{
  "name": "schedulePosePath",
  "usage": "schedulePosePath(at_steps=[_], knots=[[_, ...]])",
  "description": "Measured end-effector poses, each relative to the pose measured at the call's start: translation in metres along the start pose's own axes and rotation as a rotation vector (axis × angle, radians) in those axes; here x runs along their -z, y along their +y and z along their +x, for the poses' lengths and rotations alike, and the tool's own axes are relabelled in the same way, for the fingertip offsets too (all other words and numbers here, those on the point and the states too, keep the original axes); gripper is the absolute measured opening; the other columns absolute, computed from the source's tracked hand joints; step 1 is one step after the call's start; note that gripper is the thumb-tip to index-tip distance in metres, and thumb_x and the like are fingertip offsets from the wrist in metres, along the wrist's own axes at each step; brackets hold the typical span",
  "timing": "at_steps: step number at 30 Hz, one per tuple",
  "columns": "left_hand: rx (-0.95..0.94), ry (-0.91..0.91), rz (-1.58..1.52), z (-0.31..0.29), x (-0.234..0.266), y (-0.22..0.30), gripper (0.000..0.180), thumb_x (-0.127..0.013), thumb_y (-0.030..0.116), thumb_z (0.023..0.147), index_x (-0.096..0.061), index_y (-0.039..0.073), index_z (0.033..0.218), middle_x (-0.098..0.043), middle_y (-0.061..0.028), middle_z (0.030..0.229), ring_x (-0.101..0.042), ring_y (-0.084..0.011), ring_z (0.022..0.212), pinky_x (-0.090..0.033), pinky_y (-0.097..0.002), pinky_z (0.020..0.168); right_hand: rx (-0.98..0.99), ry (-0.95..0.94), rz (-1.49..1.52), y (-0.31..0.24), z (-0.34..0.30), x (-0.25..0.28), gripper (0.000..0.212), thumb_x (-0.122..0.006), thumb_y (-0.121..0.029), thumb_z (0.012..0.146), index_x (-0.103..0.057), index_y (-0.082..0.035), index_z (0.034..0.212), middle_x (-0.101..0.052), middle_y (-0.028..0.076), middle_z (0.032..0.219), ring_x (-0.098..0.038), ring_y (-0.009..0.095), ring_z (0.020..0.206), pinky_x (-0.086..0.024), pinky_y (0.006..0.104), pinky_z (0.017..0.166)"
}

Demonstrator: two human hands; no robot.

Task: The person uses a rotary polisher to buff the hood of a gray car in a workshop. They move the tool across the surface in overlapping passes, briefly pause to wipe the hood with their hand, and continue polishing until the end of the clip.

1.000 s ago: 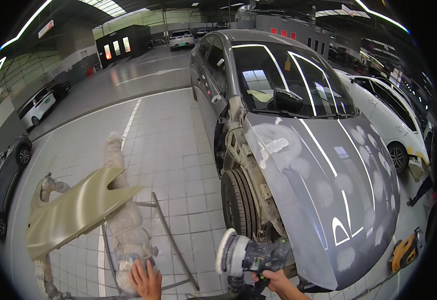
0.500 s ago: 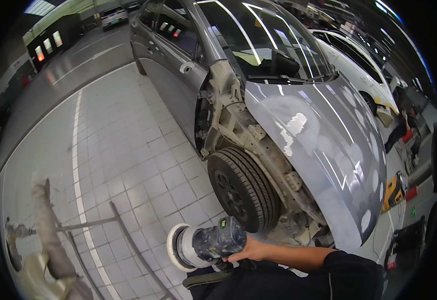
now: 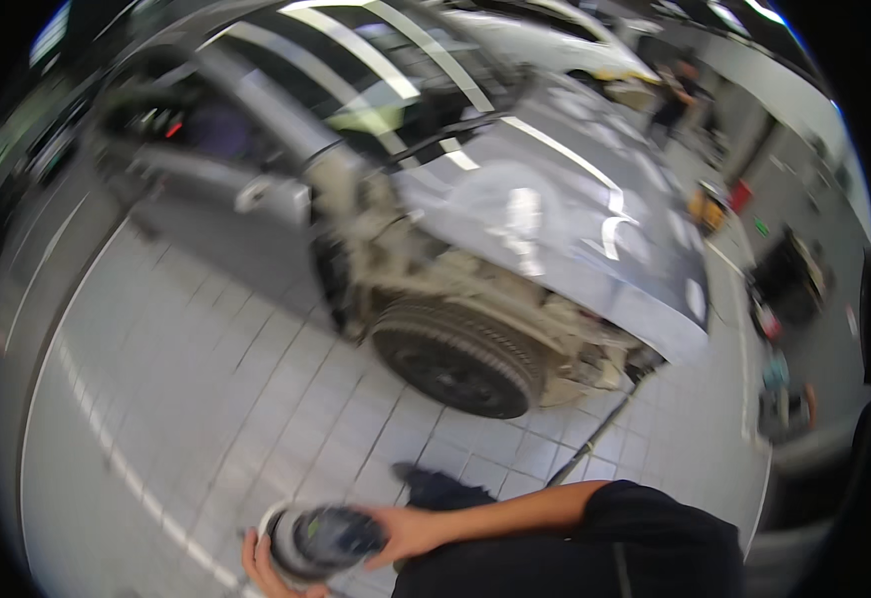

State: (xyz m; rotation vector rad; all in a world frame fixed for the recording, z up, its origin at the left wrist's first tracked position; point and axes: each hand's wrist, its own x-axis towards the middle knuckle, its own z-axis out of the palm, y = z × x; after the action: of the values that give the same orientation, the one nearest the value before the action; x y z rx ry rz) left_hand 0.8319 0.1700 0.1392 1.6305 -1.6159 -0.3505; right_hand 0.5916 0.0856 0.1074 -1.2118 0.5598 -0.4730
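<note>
My right hand (image 3: pixel 408 533) grips the dark body of a round-pad power sander (image 3: pixel 334 536), low in the view and close to my torso. At the sander's pale pad, my left hand (image 3: pixel 262 566) curls its fingers around the edge; part of that hand is cut off by the lower rim. Beyond stands a grey car with its front fender off. Its hood (image 3: pixel 575 229) carries dull sanded patches and a bright whitish spot. The bare front wheel (image 3: pixel 455 364) faces me, apart from the sander. Motion blurs the picture.
A dark hose (image 3: pixel 595 439) runs from near my right arm towards the car's front corner. Tiled floor (image 3: pixel 226 399) lies between me and the car. To the right are a yellow machine (image 3: pixel 707 207) and a black cart (image 3: pixel 792 279). Another person (image 3: pixel 673 95) is farther back, near a white car (image 3: pixel 545 40).
My view has swung to the right. The sander has moved down and left, its pad turned, and my left hand has come into view at the pad. The stand with the loose panel has left the view.
</note>
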Motion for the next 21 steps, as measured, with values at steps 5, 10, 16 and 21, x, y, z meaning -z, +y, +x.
schedulePosePath(at_steps=[5, 10, 16, 21], knots=[[0.143, -0.666, -0.398, 0.063, 0.029, -0.078, 0.074, -0.087, 0.042, 0.074, -0.059, -0.005, 0.124, -0.067, -0.0159, 0.113, -0.067, -0.0268, 0.095, -0.054, -0.0412, 0.088, 0.346, 0.173, -0.148, 0.063, 0.094, -0.057, 0.091, -0.093, -0.047, 0.065, -0.052, 0.0, 0.131, -0.067, 0.016, 0.113, -0.064, 0.028, 0.104, -0.051, 0.0416, 0.087], [0.395, -0.335, -0.169, 0.073, 0.034, -0.071, 0.051, -0.065, 0.02, 0.079, -0.058, -0.008, 0.121, -0.066, -0.0185, 0.111, -0.063, -0.0298, 0.098, -0.052, -0.041, 0.092, 0.024, 0.083, -0.209, 0.038, 0.13, -0.06, 0.091, -0.094, -0.045, 0.064, -0.051, -0.002, 0.132, -0.068, 0.017, 0.116, -0.065, 0.029, 0.109, -0.051, 0.0398, 0.091], [0.356, -0.235, -0.192, 0.057, 0.049, -0.155, 0.063, -0.07, 0.031, 0.091, -0.053, -0.014, 0.131, -0.063, -0.0288, 0.126, -0.061, -0.0365, 0.113, -0.049, -0.0441, 0.1, 0.067, 0.242, -0.557, 0.055, 0.096, -0.059, 0.072, -0.074, -0.041, 0.085, -0.044, -0.003, 0.139, -0.064, 0.025, 0.121, -0.06, 0.045, 0.111, -0.049, 0.0494, 0.092], [0.581, -0.275, 0.238, 0.042, 0.068, -0.168, 0.059, -0.072, 0.038, 0.09, -0.061, -0.006, 0.127, -0.067, -0.0266, 0.118, -0.065, -0.0386, 0.107, -0.049, -0.0448, 0.096, -0.419, 0.506, -0.717, 0.077, -0.082, -0.049, 0.071, -0.071, -0.045, 0.088, -0.046, -0.004, 0.141, -0.068, 0.025, 0.116, -0.063, 0.044, 0.109, -0.051, 0.0507, 0.091]])
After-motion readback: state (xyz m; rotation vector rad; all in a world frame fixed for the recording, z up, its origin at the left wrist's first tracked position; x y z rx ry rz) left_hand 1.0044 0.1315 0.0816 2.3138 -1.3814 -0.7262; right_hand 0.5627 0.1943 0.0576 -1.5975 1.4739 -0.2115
